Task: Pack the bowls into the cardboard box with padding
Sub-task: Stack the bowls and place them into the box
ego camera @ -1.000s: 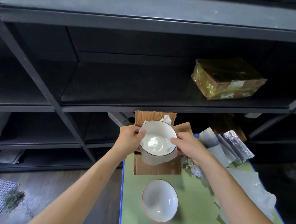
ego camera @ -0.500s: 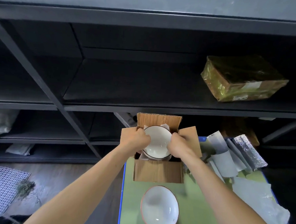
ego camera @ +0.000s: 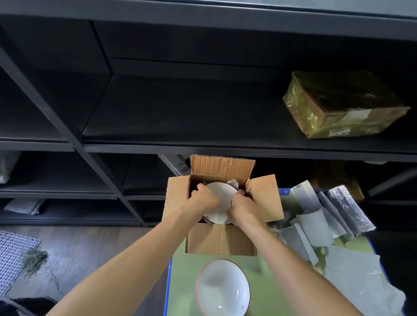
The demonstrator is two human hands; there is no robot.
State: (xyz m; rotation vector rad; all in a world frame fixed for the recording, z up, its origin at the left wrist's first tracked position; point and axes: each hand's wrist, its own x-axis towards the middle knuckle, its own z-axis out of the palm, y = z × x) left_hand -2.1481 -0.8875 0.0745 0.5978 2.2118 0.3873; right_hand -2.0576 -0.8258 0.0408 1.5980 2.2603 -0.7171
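Left hand point(ego camera: 204, 201) and right hand point(ego camera: 242, 206) both grip rim of white bowl point(ego camera: 219, 202), low inside open cardboard box point(ego camera: 220, 240). Tip: seat it flat on padding, slide fingers out gently. Second bowl point(ego camera: 223, 292) waits on green table point(ego camera: 280, 294), near box.

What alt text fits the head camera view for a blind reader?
Left hand and right hand hold a white bowl inside an open cardboard box on a green table. A second bowl sits nearer, padding sheets at right.
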